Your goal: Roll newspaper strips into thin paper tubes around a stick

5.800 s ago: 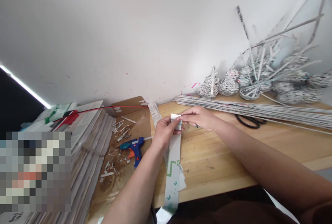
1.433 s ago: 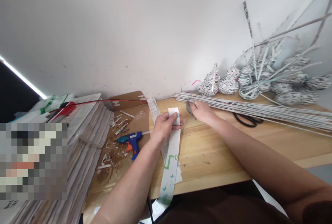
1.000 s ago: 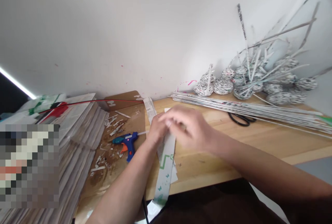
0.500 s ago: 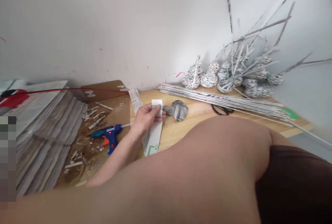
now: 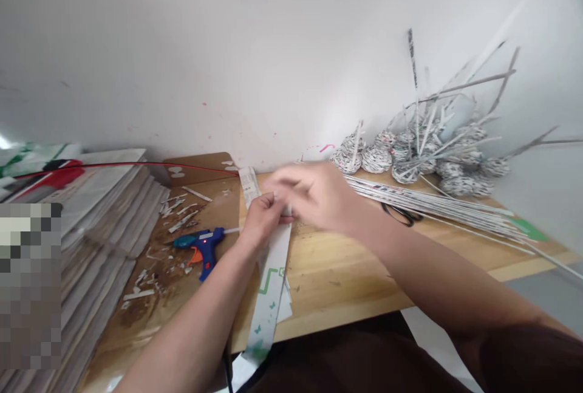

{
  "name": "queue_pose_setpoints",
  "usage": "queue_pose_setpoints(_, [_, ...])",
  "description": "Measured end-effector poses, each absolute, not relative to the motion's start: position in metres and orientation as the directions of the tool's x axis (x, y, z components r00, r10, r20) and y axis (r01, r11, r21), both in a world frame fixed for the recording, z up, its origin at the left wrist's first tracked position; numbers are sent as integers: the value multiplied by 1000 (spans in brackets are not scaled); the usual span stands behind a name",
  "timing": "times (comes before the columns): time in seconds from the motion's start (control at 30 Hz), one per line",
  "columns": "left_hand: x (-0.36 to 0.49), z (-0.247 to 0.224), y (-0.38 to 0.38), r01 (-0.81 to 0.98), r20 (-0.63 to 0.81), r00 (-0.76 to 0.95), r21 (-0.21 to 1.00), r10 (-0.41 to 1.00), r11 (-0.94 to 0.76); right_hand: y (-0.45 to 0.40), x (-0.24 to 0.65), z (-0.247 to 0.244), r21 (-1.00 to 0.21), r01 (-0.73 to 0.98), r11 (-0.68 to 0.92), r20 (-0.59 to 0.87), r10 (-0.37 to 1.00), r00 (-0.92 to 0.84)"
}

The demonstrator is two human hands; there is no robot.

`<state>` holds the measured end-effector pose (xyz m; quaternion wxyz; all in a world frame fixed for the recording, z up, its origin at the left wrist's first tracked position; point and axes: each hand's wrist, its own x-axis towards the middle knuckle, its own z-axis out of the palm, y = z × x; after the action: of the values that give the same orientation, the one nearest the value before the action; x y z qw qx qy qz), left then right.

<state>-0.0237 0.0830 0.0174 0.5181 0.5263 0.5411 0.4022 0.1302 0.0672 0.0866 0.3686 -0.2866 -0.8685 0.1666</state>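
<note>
My left hand (image 5: 263, 220) is closed, with thumb and fingers pinching a small white piece of paper (image 5: 288, 211) that mostly hides behind the fingers. Over its fingertips comes my right hand (image 5: 319, 195), bent and smeared by motion; whether it holds anything is unclear. Below the left hand, a long white paper strip (image 5: 274, 256) with green print runs toward me and hangs past the table's front edge. Left of that wrist lies a blue glue gun (image 5: 207, 247) with an orange trigger and a teal nozzle.
A tall stack of newspaper (image 5: 113, 223) stands on the left. Paper scraps (image 5: 182, 220) litter the brown board. Rolled paper sticks (image 5: 437, 211) and black-handled scissors (image 5: 403, 215) lie right. Woven paper gourd shapes (image 5: 377, 159), some with sticks jutting up, line the wall.
My right arm has swung from across the foreground to the right side, bringing its hand to my left hand. The crumpled grey mesh on the table is now hidden. The view has shifted slightly.
</note>
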Motion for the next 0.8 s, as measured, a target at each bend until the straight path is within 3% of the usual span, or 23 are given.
queue_pose_setpoints(0.1, [-23, 13, 84, -32, -82, 85, 996, 993, 85, 93, 162, 71, -324, 831, 452, 282, 885, -371])
queue_pose_setpoints(0.13, [-23, 11, 85, -91, -72, 85, 993, 994, 80, 97, 168, 60, -261, 892, 369, 189, 926, -327])
queue_pose_setpoints(0.2, [-23, 8, 85, -138, -74, 91, 987, 993, 86, 100, 174, 36, -188, 894, 407, 53, 913, -405])
queue_pose_setpoints(0.33, [-24, 4, 87, -145, -82, 116, 985, 990, 98, 97, 166, 3, -192, 876, 442, 150, 895, -419])
queue_pose_setpoints(0.5, [-23, 5, 86, -137, -90, 134, 985, 987, 109, 102, 166, 1, -190, 960, 204, 141, 974, -179])
queue_pose_setpoints(0.57, [-22, 5, 85, -134, -94, 143, 985, 985, 113, 102, 169, 2, -238, 954, 185, 162, 975, -149])
queue_pose_setpoints(0.7, [-21, 5, 84, -127, -106, 136, 984, 985, 123, 98, 172, 4, -335, 902, 272, 357, 923, -145])
queue_pose_setpoints(0.8, [-21, 4, 84, -110, -95, 175, 987, 980, 115, 97, 172, 9, -431, 759, 489, 549, 809, -209])
